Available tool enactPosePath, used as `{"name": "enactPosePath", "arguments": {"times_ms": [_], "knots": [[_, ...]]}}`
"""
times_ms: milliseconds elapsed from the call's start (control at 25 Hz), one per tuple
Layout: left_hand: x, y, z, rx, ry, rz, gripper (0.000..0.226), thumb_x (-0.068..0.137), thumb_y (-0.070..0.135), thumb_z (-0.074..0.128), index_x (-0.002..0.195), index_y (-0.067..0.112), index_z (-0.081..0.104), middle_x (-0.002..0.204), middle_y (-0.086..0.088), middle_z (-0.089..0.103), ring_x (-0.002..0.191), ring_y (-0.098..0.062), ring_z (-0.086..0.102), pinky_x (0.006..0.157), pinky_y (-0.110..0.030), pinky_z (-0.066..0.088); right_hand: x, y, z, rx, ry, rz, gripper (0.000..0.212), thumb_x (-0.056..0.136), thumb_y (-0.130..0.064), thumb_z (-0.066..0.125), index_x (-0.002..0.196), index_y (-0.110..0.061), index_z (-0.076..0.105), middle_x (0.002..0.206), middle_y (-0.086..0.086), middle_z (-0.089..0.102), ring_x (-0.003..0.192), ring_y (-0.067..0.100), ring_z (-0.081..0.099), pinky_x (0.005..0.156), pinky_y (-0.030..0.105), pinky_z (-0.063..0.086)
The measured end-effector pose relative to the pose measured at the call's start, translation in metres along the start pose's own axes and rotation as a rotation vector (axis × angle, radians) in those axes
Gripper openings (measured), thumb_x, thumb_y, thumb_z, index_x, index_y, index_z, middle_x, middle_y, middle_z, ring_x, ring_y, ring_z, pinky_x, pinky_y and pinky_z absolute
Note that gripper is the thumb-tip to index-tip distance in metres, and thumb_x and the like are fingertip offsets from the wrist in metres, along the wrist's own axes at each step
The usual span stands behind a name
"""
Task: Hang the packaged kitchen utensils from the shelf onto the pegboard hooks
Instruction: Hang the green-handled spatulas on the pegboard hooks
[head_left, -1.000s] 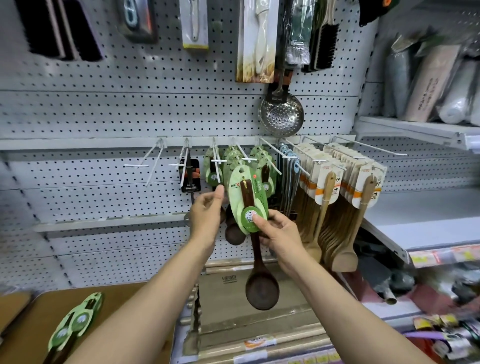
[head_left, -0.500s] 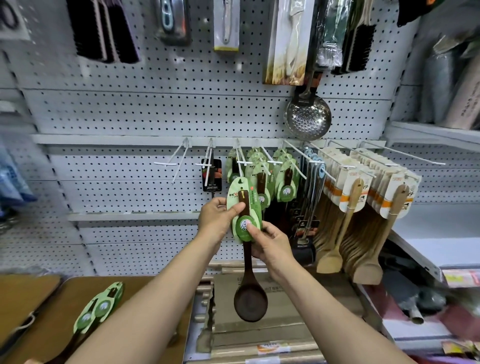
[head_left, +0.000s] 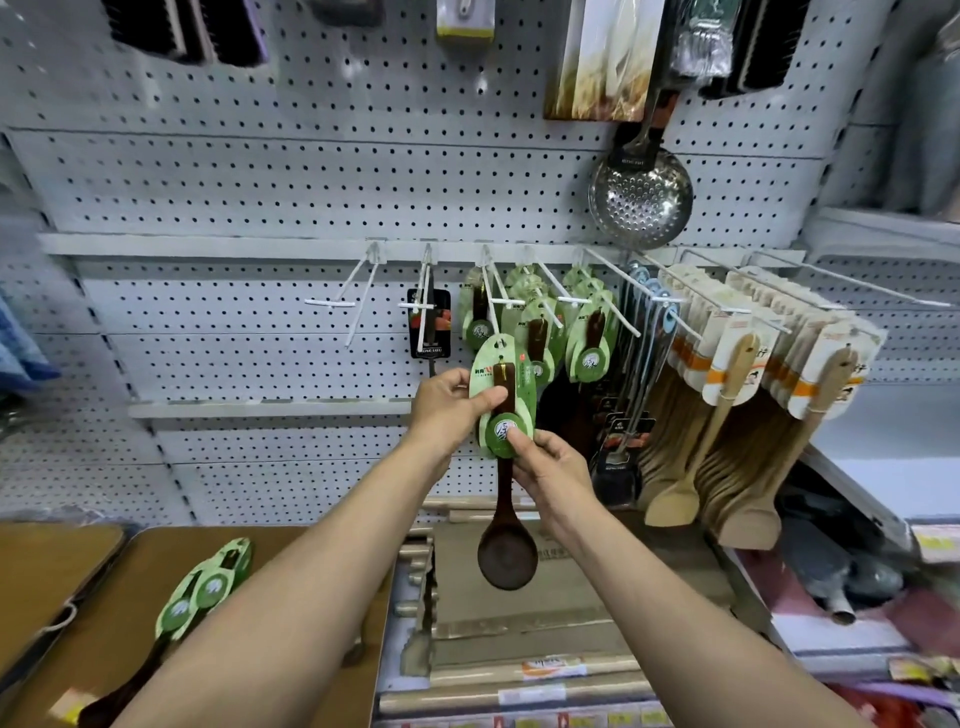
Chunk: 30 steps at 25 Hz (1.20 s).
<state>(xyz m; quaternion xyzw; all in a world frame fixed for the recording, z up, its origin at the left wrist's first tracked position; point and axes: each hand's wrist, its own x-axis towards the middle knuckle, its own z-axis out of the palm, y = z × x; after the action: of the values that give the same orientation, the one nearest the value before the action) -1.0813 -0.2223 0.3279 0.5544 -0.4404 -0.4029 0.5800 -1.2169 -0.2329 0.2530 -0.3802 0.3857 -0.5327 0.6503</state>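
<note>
Two bare forearms reach up from the lower edge of the view, with no sleeves showing on either. The left hand (head_left: 447, 410) and right hand (head_left: 553, 470) wear no gloves, rings, watch or wristband. Fingernails are short and unpainted.

My view: brown shelf top (head_left: 311, 571) at lower left, green-carded dark spoons (head_left: 205, 592) lying on it, pegboard (head_left: 260, 182) behind, hooks (head_left: 332, 303) projecting.
</note>
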Motion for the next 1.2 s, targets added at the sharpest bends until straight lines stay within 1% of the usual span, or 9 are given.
{"name": "enactPosePath", "arguments": {"times_ms": [200, 320, 400, 520, 680, 880, 1040, 1120, 1200], "knots": [[0.016, -0.011, -0.003, 0.021, -0.013, 0.012, 0.016, 0.077, 0.014, 0.080, 0.089, 0.018, 0.069, 0.089, 0.001, 0.076, 0.085, -0.014, 0.073, 0.078, -0.029, 0.057, 0.012, 0.007, 0.002, 0.042, -0.012, 0.007, 0.039, 0.079, -0.021, 0.078, 0.110, 0.000, 0.066, 0.107, 0.020, 0.074, 0.104, 0.031, 0.071, 0.092, 0.036, 0.057], [0.030, -0.006, -0.003, 0.004, -0.014, 0.017, 0.021, 0.076, 0.014, 0.080, 0.093, 0.016, 0.068, 0.094, -0.001, 0.075, 0.085, -0.013, 0.072, 0.075, -0.027, 0.057, 0.026, 0.001, 0.008, 0.027, -0.008, -0.004, 0.031, 0.085, -0.018, 0.076, 0.111, -0.001, 0.066, 0.105, 0.018, 0.075, 0.102, 0.028, 0.072, 0.083, 0.029, 0.059], [0.042, -0.007, -0.002, 0.015, -0.009, 0.000, 0.023, 0.074, 0.012, 0.082, 0.090, 0.016, 0.066, 0.092, -0.002, 0.075, 0.086, -0.016, 0.073, 0.077, -0.031, 0.058, 0.033, 0.001, 0.014, 0.032, 0.003, -0.011, 0.028, 0.087, -0.015, 0.074, 0.111, -0.001, 0.067, 0.104, 0.018, 0.075, 0.101, 0.027, 0.072, 0.080, 0.027, 0.059], [0.064, -0.010, -0.002, 0.070, 0.010, -0.006, 0.025, 0.071, 0.012, 0.084, 0.087, 0.016, 0.065, 0.088, -0.002, 0.076, 0.084, -0.020, 0.073, 0.080, -0.037, 0.059, 0.048, 0.008, 0.024, 0.069, 0.024, -0.009, 0.029, 0.086, -0.015, 0.075, 0.111, -0.003, 0.067, 0.105, 0.017, 0.075, 0.104, 0.028, 0.071, 0.087, 0.033, 0.058], [0.090, -0.005, -0.008, 0.116, -0.028, 0.008, 0.025, 0.075, 0.009, 0.080, 0.091, 0.013, 0.061, 0.092, -0.005, 0.073, 0.083, -0.020, 0.070, 0.079, -0.033, 0.057, 0.073, 0.016, 0.039, 0.082, 0.040, 0.013, 0.032, 0.087, -0.018, 0.074, 0.114, -0.002, 0.066, 0.109, 0.018, 0.074, 0.107, 0.029, 0.070, 0.099, 0.041, 0.054], [0.128, -0.007, -0.014, 0.192, -0.064, 0.044, 0.029, 0.069, 0.012, 0.085, 0.081, 0.019, 0.059, 0.086, -0.007, 0.073, 0.082, -0.028, 0.071, 0.082, -0.048, 0.058, 0.103, 0.024, 0.060, 0.075, 0.111, 0.041, 0.036, 0.089, -0.026, 0.074, 0.119, -0.008, 0.063, 0.112, 0.012, 0.074, 0.100, 0.020, 0.071, 0.087, 0.032, 0.057], [0.152, -0.006, -0.016, 0.180, -0.081, 0.056, 0.028, 0.070, 0.009, 0.083, 0.083, 0.016, 0.060, 0.090, -0.012, 0.073, 0.086, -0.033, 0.070, 0.082, -0.051, 0.057, 0.125, 0.020, 0.072, 0.120, 0.135, 0.051, 0.028, 0.091, -0.024, 0.071, 0.116, -0.013, 0.063, 0.111, 0.008, 0.075, 0.105, 0.020, 0.070, 0.084, 0.029, 0.057], [0.165, -0.003, -0.015, 0.200, -0.077, 0.078, 0.032, 0.065, 0.014, 0.086, 0.081, 0.018, 0.059, 0.090, -0.011, 0.072, 0.086, -0.033, 0.070, 0.083, -0.050, 0.057, 0.136, 0.016, 0.079, 0.134, 0.161, 0.062, 0.023, 0.090, -0.023, 0.072, 0.111, -0.017, 0.063, 0.112, 0.007, 0.074, 0.104, 0.019, 0.070, 0.079, 0.027, 0.055], [0.182, -0.005, -0.015, 0.222, -0.066, 0.078, 0.034, 0.058, 0.023, 0.087, 0.079, 0.022, 0.060, 0.087, -0.009, 0.073, 0.085, -0.031, 0.071, 0.081, -0.051, 0.057, 0.149, 0.015, 0.084, 0.141, 0.194, 0.066, 0.034, 0.089, -0.024, 0.073, 0.120, -0.019, 0.061, 0.117, 0.006, 0.071, 0.108, 0.020, 0.067, 0.082, 0.028, 0.054]]}}
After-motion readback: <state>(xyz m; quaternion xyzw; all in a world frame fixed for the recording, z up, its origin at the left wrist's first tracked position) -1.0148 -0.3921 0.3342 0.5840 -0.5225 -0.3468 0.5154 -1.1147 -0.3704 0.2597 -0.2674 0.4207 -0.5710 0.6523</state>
